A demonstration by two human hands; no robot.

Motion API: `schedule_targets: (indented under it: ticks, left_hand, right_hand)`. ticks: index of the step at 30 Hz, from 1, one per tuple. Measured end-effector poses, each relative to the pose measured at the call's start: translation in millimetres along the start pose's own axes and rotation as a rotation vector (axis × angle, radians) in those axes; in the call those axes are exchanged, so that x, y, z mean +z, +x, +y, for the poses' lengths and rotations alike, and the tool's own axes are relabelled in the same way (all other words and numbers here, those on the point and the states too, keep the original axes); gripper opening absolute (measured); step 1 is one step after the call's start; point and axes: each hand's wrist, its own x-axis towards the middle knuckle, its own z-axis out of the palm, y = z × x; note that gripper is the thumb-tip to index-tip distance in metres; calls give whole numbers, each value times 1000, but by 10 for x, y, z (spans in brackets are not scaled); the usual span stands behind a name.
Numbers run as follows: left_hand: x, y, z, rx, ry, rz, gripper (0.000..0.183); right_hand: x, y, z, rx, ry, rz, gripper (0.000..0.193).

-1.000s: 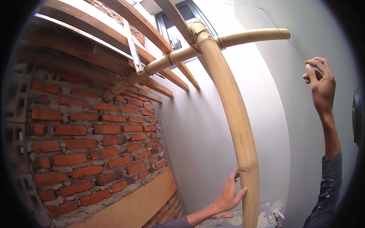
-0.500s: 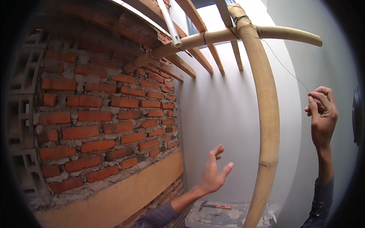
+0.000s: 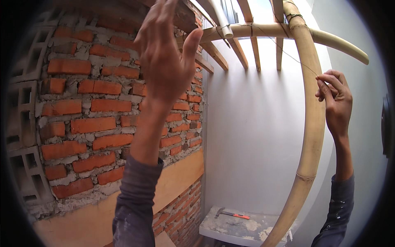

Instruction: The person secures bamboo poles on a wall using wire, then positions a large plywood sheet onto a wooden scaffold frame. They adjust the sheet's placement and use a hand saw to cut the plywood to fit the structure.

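My right hand [image 3: 336,92] pinches the end of a thin wire [image 3: 294,59] between thumb and fingers, in front of the upright bamboo pole [image 3: 311,119]. From there the wire runs up and left to the horizontal bamboo pole [image 3: 263,30], which crosses the upright one near its top. Dark binding [image 3: 294,16] wraps the upright pole close to this crossing. Raised at upper left, my left hand [image 3: 162,57] is open and empty, its thumb spread from the fingers. It covers the left end of the horizontal pole; whether it touches that pole I cannot tell.
Wooden slats [image 3: 238,51] and a white pipe [image 3: 222,18] hang overhead. A rough brick wall [image 3: 107,105] with hollow blocks [image 3: 20,115] stands at left, a wooden board [image 3: 181,175] along it. Below, a hammer [image 3: 233,214] lies on a stained grey slab [image 3: 224,230].
My left hand has risen from low centre to the upper left. My right hand, still pinching the wire, has moved left and slightly up, now before the upright pole. The view has shifted.
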Motion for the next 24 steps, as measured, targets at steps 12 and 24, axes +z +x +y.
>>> schedule_targets:
  ticks: [12, 24]
  left_hand:
    - [407, -97, -442, -527, -337, -676, 25]
    - [517, -398, 172, -913, -761, -570, 20]
  right_hand:
    - [767, 652, 257, 87, 90, 6, 14]
    - [1578, -207, -109, 295, 309, -99, 19]
